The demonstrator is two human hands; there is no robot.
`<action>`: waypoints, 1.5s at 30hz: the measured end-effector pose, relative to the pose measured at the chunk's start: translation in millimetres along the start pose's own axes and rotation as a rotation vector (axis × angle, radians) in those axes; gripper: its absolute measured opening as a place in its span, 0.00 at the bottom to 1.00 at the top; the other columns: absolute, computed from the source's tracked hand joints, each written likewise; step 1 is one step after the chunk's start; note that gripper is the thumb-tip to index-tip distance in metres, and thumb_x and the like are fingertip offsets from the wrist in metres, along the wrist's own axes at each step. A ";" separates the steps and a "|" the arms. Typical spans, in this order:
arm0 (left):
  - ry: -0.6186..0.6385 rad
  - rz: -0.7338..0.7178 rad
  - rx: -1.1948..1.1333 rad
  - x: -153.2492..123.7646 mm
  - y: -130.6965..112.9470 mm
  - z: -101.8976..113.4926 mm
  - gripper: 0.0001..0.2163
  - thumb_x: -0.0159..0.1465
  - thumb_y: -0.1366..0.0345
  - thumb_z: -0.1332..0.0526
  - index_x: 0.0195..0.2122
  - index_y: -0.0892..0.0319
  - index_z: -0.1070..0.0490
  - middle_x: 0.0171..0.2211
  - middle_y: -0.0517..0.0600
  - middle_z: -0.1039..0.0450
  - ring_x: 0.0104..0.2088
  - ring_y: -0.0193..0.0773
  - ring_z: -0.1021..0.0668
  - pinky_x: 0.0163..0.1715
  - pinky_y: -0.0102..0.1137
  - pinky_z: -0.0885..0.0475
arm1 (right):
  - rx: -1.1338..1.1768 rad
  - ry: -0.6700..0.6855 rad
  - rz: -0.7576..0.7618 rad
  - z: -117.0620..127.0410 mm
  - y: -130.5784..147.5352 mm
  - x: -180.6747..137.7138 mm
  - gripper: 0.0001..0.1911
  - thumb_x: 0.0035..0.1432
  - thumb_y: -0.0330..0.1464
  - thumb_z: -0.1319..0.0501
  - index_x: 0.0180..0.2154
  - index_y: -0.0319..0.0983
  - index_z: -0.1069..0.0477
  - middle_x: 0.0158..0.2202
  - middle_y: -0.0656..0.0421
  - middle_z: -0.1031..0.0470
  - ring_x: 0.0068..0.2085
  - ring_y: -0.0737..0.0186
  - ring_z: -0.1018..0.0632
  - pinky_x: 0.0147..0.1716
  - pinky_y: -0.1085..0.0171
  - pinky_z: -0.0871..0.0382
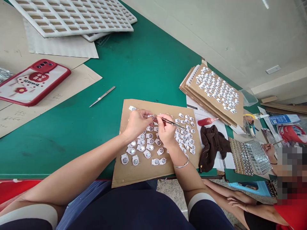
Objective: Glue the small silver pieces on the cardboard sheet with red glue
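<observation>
A brown cardboard sheet (129, 172) lies at the near edge of the green table (134, 64), covered with several small white-backed round metal parts (141, 148) in rows. My left hand (136, 123) hovers over the sheet's upper middle and pinches one small white part at its fingertips. My right hand (165, 129) is right beside it, fingers closed on metal tweezers (171, 122) whose shaft points right. The two hands meet at the tweezers' working end. A silver bangle sits on my right wrist.
A stack of cardboard sheets (216, 95) with more parts lies to the right. A second pair of tweezers (102, 96), a red-cased phone (33, 81), white foam trays (72, 16), a dark cloth (212, 143) and a red-tipped bottle (206, 121) lie around. A co-worker's hand (268, 150) works at far right.
</observation>
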State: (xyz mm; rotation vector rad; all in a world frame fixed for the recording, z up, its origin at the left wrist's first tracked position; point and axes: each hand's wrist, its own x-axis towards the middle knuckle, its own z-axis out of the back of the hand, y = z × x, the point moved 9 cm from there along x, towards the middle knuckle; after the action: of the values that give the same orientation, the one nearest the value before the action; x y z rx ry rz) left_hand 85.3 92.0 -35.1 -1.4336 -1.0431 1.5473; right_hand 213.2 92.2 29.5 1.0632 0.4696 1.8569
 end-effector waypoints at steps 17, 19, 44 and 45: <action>0.011 0.021 0.025 0.7 2.9 0.0 0.07 0.53 0.64 0.39 0.31 0.61 0.27 0.20 0.50 0.26 0.24 0.39 0.22 0.21 0.26 0.32 | 0.089 -0.012 -0.101 -3.2 -15.7 -4.9 0.04 0.60 0.32 0.45 0.37 0.40 0.33 0.33 0.57 0.29 0.35 0.63 0.25 0.34 0.60 0.26; 0.004 0.020 0.025 0.3 2.1 0.5 0.07 0.53 0.64 0.39 0.31 0.60 0.27 0.20 0.50 0.26 0.24 0.39 0.22 0.20 0.26 0.32 | 0.128 -0.009 -0.138 -4.5 -20.4 -6.4 0.05 0.60 0.32 0.45 0.38 0.39 0.33 0.34 0.57 0.29 0.35 0.63 0.24 0.35 0.60 0.26; 0.050 0.075 -0.057 3.4 9.9 -1.9 0.07 0.52 0.64 0.36 0.30 0.62 0.27 0.21 0.52 0.25 0.25 0.39 0.22 0.23 0.26 0.31 | 0.115 0.002 -0.118 -4.1 -17.2 -5.0 0.05 0.60 0.32 0.45 0.37 0.39 0.33 0.34 0.57 0.29 0.34 0.64 0.24 0.33 0.61 0.25; 0.048 0.075 -0.056 3.5 9.7 -1.5 0.07 0.52 0.64 0.36 0.30 0.62 0.27 0.20 0.52 0.25 0.25 0.39 0.22 0.22 0.26 0.31 | 0.105 0.001 -0.109 -3.6 -16.4 -4.7 0.04 0.60 0.32 0.45 0.37 0.40 0.33 0.34 0.57 0.29 0.34 0.64 0.24 0.33 0.61 0.25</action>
State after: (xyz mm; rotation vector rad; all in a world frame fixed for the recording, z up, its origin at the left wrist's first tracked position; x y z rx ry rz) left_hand 86.5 91.7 -45.4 -1.5566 -1.0220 1.5393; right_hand 219.8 96.9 14.1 1.0842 0.6193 1.7523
